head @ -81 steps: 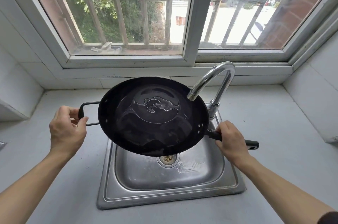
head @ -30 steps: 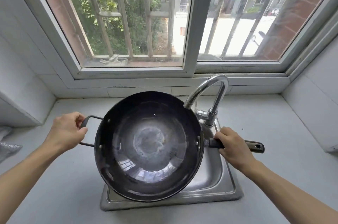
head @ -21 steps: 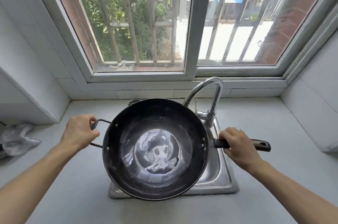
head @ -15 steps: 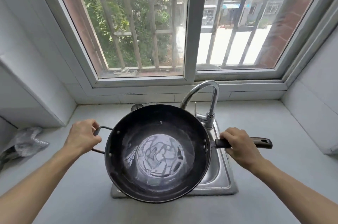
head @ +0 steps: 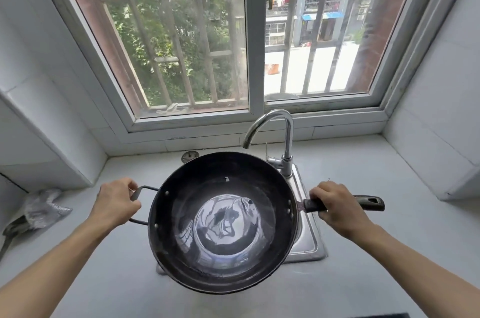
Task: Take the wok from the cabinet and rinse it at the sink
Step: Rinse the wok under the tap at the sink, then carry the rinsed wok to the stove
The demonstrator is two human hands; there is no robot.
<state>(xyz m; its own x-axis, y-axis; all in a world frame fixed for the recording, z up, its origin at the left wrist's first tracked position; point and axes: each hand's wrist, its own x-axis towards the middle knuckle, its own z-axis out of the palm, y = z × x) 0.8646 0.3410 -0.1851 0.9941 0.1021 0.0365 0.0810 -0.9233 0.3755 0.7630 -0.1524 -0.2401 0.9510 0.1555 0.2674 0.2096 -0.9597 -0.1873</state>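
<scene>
I hold a black wok (head: 222, 221) level above the steel sink (head: 307, 237), which it mostly hides. A shallow pool of water lies in the wok's bottom and mirrors the window. My left hand (head: 114, 204) grips the small loop handle on the wok's left side. My right hand (head: 337, 210) grips the long dark handle on its right, whose end sticks out past my fingers. The curved chrome tap (head: 275, 133) stands behind the wok, its spout above the far rim, with no water running from it.
A grey countertop (head: 376, 174) surrounds the sink. A crumpled silvery bag (head: 39, 210) lies at the left edge. A round sink plug (head: 190, 156) sits behind the wok. White tiled walls close both sides, and a barred window (head: 249, 32) stands at the back.
The wok went from tilted over the sink to level, and came slightly toward me and left, away from the spout. The water in it has pooled at the bottom. Both hands kept their grips.
</scene>
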